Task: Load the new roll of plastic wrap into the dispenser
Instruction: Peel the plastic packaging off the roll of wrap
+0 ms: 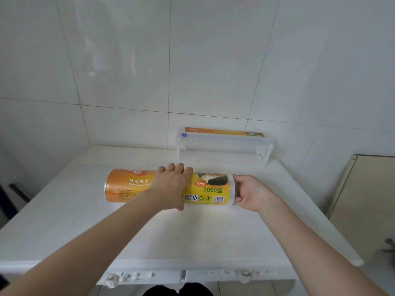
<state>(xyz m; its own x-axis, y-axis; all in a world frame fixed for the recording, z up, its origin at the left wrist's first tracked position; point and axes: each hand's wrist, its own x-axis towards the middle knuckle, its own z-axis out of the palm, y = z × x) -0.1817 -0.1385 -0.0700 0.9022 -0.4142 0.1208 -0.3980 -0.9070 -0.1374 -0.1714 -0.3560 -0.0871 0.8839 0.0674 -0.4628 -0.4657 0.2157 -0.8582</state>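
Note:
A thick roll of plastic wrap (pixel 209 192) in an orange and yellow printed sleeve lies on its side across the middle of the white table (pixel 192 236). My left hand (pixel 171 186) wraps over the roll's middle from above. My right hand (pixel 250 193) pinches the roll's right end at the clear wrapper. Behind them, against the tiled wall, stands the clear plastic dispenser (pixel 224 146) with a blue slider at its left end and an orange label strip along its top.
White tiled walls close off the back and left. A beige panel (pixel 367 199) stands to the right of the table. Drawer fronts with white knobs (pixel 111 279) run along the table's near edge.

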